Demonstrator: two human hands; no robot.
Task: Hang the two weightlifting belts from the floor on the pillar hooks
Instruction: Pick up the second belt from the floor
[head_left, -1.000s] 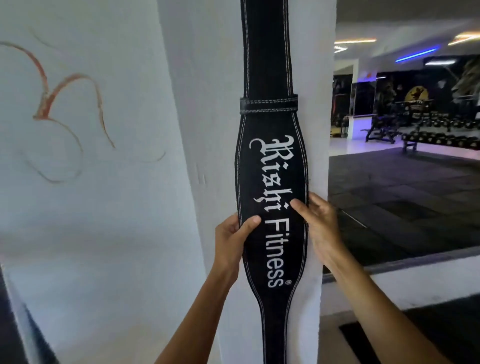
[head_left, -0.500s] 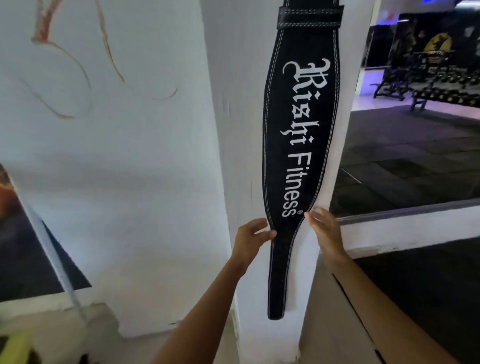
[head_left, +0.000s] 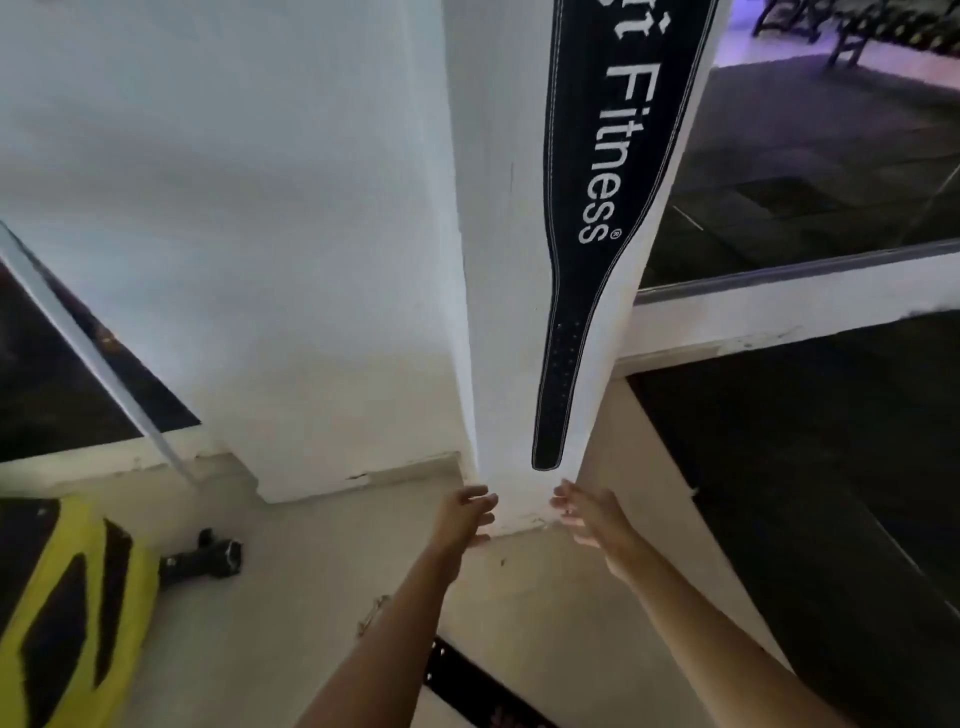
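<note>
A black weightlifting belt (head_left: 602, 156) with white lettering hangs flat down the white pillar (head_left: 498, 260); its tapered end stops just above the pillar's foot, and its top and hook are out of frame. My left hand (head_left: 465, 517) and my right hand (head_left: 589, 517) are below the belt's tip, fingers apart, holding nothing and not touching the belt. A second black belt (head_left: 467, 686) lies on the floor between my forearms, partly hidden by my left arm, with a metal buckle (head_left: 371, 613) showing beside it.
A yellow and black bag or pad (head_left: 67, 613) lies at the lower left, with a small black object (head_left: 205, 558) beside it. Dark rubber gym flooring (head_left: 805, 493) is to the right, and a mirror (head_left: 810, 182) reflects gym benches.
My view has tilted down towards the floor. Both hands slid down off the hanging belt and now sit below its tip, apart from it. The floor belt has come into view.
</note>
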